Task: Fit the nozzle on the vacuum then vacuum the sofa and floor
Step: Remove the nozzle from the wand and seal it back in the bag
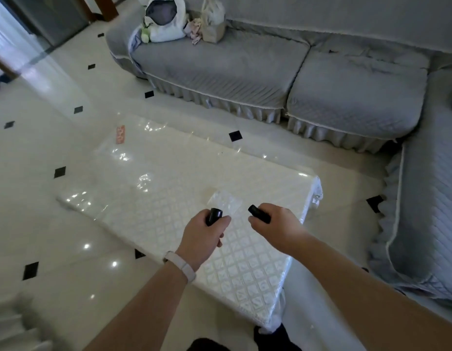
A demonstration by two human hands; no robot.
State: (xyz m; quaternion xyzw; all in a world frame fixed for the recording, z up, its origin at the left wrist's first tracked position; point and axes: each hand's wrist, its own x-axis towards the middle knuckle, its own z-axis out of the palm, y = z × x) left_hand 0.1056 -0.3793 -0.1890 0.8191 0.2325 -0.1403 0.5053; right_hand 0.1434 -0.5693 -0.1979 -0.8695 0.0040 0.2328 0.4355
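Fingers of the left hand [203,234] curl round a short black tube [214,216]; the right hand [275,226] grips a second black piece [259,214]. Their ends sit near, not touching, above the plastic-covered surface [156,173]. Its orange label [120,135] is too blurred to read.

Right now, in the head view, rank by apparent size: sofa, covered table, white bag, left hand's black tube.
1. sofa
2. covered table
3. white bag
4. black tube
The white bag is farthest, so it looks undersized.

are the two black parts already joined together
No, the left hand grips the left black part and the right hand the right black part, a clear gap between them.
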